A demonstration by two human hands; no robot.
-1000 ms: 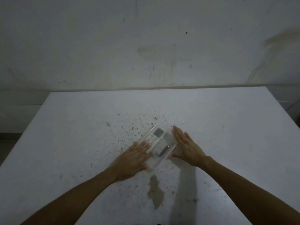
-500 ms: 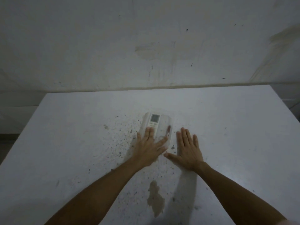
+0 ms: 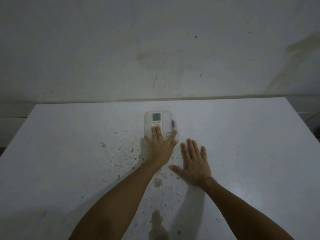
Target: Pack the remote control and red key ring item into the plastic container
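The left hand (image 3: 160, 146) lies flat with fingers spread on the near end of the clear plastic container (image 3: 160, 122), pressing rather than gripping. Inside, the white remote control (image 3: 156, 119) lies at left and the red key ring item (image 3: 172, 123) at right. The right hand (image 3: 194, 163) rests open, palm down and empty, on the stained white table (image 3: 251, 153) just beside the container.

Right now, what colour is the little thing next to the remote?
Red, seen in the head view: the key ring item inside the clear container.
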